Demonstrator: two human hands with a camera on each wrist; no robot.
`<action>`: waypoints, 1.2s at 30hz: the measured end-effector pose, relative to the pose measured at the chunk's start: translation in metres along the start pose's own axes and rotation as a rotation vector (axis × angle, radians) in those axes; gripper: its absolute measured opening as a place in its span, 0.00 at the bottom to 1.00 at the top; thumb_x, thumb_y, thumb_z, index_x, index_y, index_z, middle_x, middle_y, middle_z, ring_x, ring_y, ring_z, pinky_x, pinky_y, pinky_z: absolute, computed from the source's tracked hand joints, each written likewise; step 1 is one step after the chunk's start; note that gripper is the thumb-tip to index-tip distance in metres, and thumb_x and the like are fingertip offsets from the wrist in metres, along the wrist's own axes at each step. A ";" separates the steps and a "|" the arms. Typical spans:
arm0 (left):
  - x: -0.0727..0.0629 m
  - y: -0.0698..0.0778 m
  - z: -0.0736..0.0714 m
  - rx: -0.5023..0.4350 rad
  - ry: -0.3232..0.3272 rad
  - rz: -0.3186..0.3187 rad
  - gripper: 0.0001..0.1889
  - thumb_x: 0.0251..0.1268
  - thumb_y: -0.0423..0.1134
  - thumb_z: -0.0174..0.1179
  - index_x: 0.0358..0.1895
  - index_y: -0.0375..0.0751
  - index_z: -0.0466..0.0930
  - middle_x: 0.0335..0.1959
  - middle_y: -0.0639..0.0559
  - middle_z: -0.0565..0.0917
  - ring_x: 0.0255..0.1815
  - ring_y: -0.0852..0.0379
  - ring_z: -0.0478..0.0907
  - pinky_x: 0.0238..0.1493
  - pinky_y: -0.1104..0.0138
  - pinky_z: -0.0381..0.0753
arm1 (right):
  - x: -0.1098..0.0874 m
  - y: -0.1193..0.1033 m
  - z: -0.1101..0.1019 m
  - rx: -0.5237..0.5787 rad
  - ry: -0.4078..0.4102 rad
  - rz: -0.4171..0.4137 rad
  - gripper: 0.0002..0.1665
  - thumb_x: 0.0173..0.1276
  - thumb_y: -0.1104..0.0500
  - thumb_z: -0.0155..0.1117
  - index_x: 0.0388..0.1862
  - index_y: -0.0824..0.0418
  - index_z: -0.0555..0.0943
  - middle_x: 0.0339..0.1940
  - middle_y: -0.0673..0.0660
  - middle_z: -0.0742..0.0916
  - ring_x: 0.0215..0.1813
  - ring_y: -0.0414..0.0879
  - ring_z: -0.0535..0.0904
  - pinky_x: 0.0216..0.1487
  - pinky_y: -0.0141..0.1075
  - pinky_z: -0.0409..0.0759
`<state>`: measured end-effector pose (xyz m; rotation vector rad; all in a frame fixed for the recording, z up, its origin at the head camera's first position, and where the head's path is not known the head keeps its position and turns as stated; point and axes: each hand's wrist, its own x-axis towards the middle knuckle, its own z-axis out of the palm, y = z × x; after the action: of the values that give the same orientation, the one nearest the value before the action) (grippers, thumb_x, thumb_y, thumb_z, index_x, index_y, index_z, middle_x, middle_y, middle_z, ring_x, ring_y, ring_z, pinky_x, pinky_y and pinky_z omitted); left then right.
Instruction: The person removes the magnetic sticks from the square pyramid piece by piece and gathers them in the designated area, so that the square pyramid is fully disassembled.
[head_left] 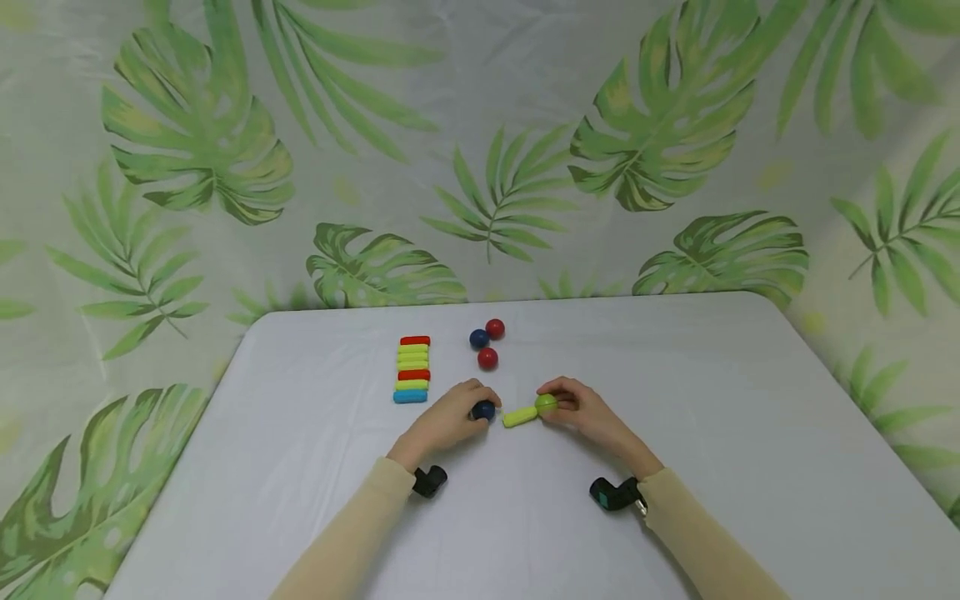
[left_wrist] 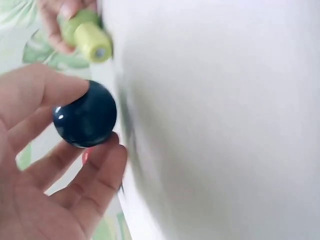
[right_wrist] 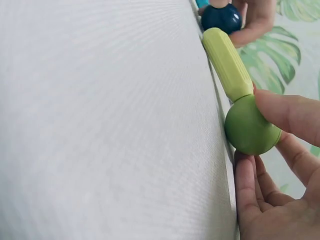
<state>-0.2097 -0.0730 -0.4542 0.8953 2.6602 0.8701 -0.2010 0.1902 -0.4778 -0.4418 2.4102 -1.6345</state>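
My left hand pinches a dark blue ball between thumb and fingers, low over the table. Across from it, my right hand grips a green ball with thumb and fingertips. A yellow-green ribbed rod is joined end-on to the green ball and points toward the blue one. In the left wrist view the rod's free end shows a small grey metallic spot. A narrow gap lies between that end and the blue ball in the head view.
On the white table, several short rods lie stacked in a column at the left: red, yellow-green and a blue one nearest. Past the hands sit two red balls and another dark blue ball. A leaf-patterned cloth hangs behind.
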 end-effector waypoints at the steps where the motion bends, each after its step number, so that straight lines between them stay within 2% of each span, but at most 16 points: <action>1: -0.003 -0.004 -0.002 -0.049 0.030 -0.020 0.15 0.63 0.33 0.60 0.53 0.44 0.77 0.50 0.50 0.76 0.48 0.53 0.72 0.53 0.62 0.74 | 0.001 -0.001 0.001 -0.004 0.004 0.010 0.20 0.65 0.63 0.66 0.55 0.67 0.76 0.53 0.61 0.79 0.53 0.54 0.75 0.54 0.36 0.74; 5: -0.014 -0.016 -0.012 -0.212 0.145 -0.090 0.17 0.63 0.30 0.62 0.54 0.40 0.75 0.52 0.49 0.78 0.47 0.51 0.75 0.51 0.60 0.77 | 0.001 0.000 0.003 -0.023 0.019 0.039 0.21 0.64 0.60 0.67 0.55 0.64 0.77 0.53 0.59 0.79 0.53 0.52 0.74 0.56 0.39 0.72; 9: -0.014 -0.021 -0.021 -0.232 0.211 -0.131 0.16 0.61 0.29 0.63 0.52 0.39 0.77 0.49 0.48 0.78 0.46 0.51 0.76 0.50 0.61 0.78 | -0.001 0.000 0.002 -0.030 0.030 0.040 0.22 0.65 0.59 0.67 0.56 0.64 0.76 0.54 0.59 0.79 0.54 0.52 0.73 0.57 0.41 0.71; 12: -0.006 -0.024 -0.025 -0.201 0.244 -0.162 0.16 0.60 0.28 0.64 0.51 0.37 0.78 0.47 0.46 0.77 0.45 0.51 0.76 0.50 0.62 0.78 | 0.000 0.001 0.001 -0.031 0.027 0.032 0.22 0.65 0.58 0.67 0.56 0.64 0.76 0.55 0.59 0.79 0.55 0.53 0.73 0.58 0.43 0.71; 19: 0.028 -0.032 -0.029 -0.128 0.283 -0.258 0.16 0.63 0.29 0.62 0.54 0.35 0.77 0.51 0.42 0.77 0.47 0.49 0.74 0.52 0.60 0.76 | 0.001 0.001 0.002 -0.071 0.035 0.027 0.21 0.65 0.58 0.66 0.55 0.63 0.77 0.53 0.59 0.80 0.54 0.52 0.74 0.56 0.42 0.72; 24: 0.046 -0.036 -0.028 -0.083 0.317 -0.268 0.16 0.63 0.29 0.61 0.54 0.34 0.76 0.51 0.40 0.77 0.52 0.47 0.73 0.56 0.58 0.73 | 0.001 0.003 0.004 -0.076 0.032 0.027 0.20 0.66 0.57 0.66 0.55 0.62 0.77 0.53 0.57 0.80 0.54 0.51 0.74 0.56 0.43 0.72; 28: 0.052 -0.037 -0.027 -0.078 0.331 -0.281 0.16 0.63 0.29 0.61 0.54 0.34 0.76 0.51 0.39 0.77 0.52 0.46 0.72 0.57 0.58 0.73 | 0.002 0.003 0.005 -0.067 0.029 0.024 0.20 0.66 0.57 0.66 0.55 0.62 0.77 0.53 0.57 0.80 0.54 0.51 0.74 0.57 0.44 0.72; 32: 0.049 -0.032 -0.024 -0.059 0.372 -0.293 0.17 0.63 0.30 0.62 0.55 0.37 0.75 0.55 0.39 0.73 0.54 0.45 0.70 0.57 0.58 0.72 | 0.002 0.003 0.005 -0.078 0.037 0.022 0.20 0.66 0.57 0.66 0.55 0.62 0.77 0.53 0.57 0.80 0.54 0.51 0.74 0.57 0.45 0.72; 34: 0.045 -0.026 -0.019 -0.052 0.388 -0.262 0.15 0.62 0.30 0.62 0.53 0.38 0.76 0.53 0.41 0.72 0.53 0.46 0.70 0.57 0.59 0.72 | 0.001 0.004 0.005 -0.085 0.039 0.024 0.20 0.66 0.58 0.66 0.55 0.62 0.77 0.53 0.58 0.80 0.54 0.52 0.74 0.57 0.45 0.72; 36: 0.038 -0.016 -0.013 -0.068 0.339 -0.195 0.14 0.63 0.31 0.62 0.51 0.39 0.76 0.51 0.42 0.72 0.52 0.48 0.70 0.56 0.59 0.73 | 0.001 0.004 0.004 -0.092 0.041 0.026 0.20 0.66 0.57 0.65 0.55 0.63 0.77 0.53 0.58 0.80 0.54 0.52 0.74 0.57 0.45 0.72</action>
<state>-0.2521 -0.0666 -0.4534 0.4978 2.9136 1.1419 -0.2013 0.1878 -0.4833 -0.3934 2.5180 -1.5413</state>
